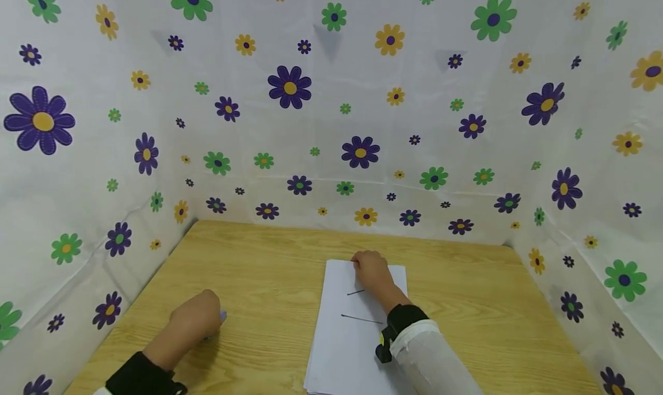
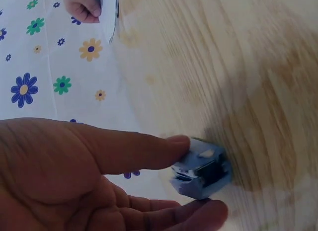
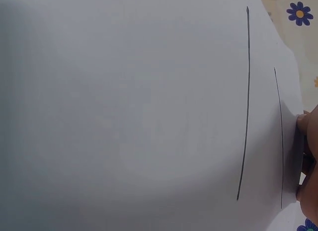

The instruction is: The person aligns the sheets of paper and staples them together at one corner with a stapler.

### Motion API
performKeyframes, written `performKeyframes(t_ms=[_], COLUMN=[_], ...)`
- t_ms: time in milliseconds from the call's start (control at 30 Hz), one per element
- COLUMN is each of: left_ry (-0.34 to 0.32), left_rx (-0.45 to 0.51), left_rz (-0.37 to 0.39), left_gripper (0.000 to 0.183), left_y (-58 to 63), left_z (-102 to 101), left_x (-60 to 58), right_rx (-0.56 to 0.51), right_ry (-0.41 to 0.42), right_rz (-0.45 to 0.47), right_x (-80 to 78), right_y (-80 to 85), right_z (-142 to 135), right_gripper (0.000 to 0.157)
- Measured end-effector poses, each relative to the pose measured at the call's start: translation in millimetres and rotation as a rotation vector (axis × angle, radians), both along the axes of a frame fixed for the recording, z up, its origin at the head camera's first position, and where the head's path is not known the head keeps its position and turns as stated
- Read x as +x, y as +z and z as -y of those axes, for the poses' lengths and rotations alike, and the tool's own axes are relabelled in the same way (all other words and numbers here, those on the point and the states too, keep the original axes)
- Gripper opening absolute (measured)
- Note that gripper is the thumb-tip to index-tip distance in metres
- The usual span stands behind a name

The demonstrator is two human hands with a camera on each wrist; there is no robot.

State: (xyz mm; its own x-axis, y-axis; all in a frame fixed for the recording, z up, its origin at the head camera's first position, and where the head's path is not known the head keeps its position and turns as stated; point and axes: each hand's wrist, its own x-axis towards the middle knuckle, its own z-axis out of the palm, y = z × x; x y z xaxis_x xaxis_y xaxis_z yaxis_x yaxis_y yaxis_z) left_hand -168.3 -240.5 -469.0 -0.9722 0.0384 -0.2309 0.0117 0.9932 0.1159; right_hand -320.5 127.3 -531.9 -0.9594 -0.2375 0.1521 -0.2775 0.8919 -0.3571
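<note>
My left hand (image 1: 199,314) is above the wooden table, left of the paper. Between thumb and fingers it pinches a small blue block (image 2: 196,159) with a dark slot in it, like a pencil sharpener; in the head view only a bit of it shows past the hand. A stack of white paper (image 1: 336,349) lies on the table with two dark lines drawn across the top sheet. At its far edge, my right hand (image 1: 373,271) grips the paper with curled fingers; in the right wrist view its fingertips (image 3: 301,122) are right at the sheet's edge.
The wooden table (image 1: 269,280) spreads to both sides of the paper. A white cloth (image 1: 248,136) printed with purple, green and yellow flowers stands behind the table and along both sides. Dark bands sit round both wrists, and a white sleeve (image 1: 430,354) covers the right forearm.
</note>
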Motion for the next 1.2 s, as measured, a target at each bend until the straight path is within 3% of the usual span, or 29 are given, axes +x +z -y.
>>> performKeyframes(t_ms=[133, 233, 367, 500, 633, 900, 1033, 1200], left_ry=[-0.031, -0.017, 0.006, -0.014, -0.024, -0.111, -0.169, -0.181], left_rx=[-0.008, 0.011, 0.042, 0.070, 0.122, 0.178, 0.205, 0.247], left_rz=[-0.021, -0.029, -0.047, -0.076, -0.081, -0.084, -0.120, -0.179], left_gripper=[0.034, 0.027, 0.030, 0.044, 0.040, 0.037, 0.027, 0.024], left_y=[-5.2, -9.0, -11.5, -12.7, -14.4, -18.7, -25.6, -36.0], left_z=[-6, -11, -20, -30, -39, -61, -73, -89], left_x=[-7.6, -16.0, -27.7, -39.2, -53.9, -87.5, -102.3, -115.8], right_rx=[0.005, 0.000, -0.013, -0.016, -0.010, -0.024, -0.011, -0.003], right_ry=[0.001, 0.004, 0.009, 0.015, 0.007, 0.033, 0.034, 0.042], right_rz=[-0.007, -0.007, -0.004, -0.001, -0.003, -0.014, -0.015, -0.027], right_x=[-1.4, -1.3, -0.3, 0.2, 0.6, 2.7, 3.7, 3.4], right_y=[-1.3, -0.8, 0.2, 0.3, 0.6, 8.0, 8.7, 8.5], right_z=[-2, -2, -3, -4, -5, -4, -4, -2], right_gripper=[0.016, 0.016, 0.016, 0.016, 0.016, 0.016, 0.016, 0.016])
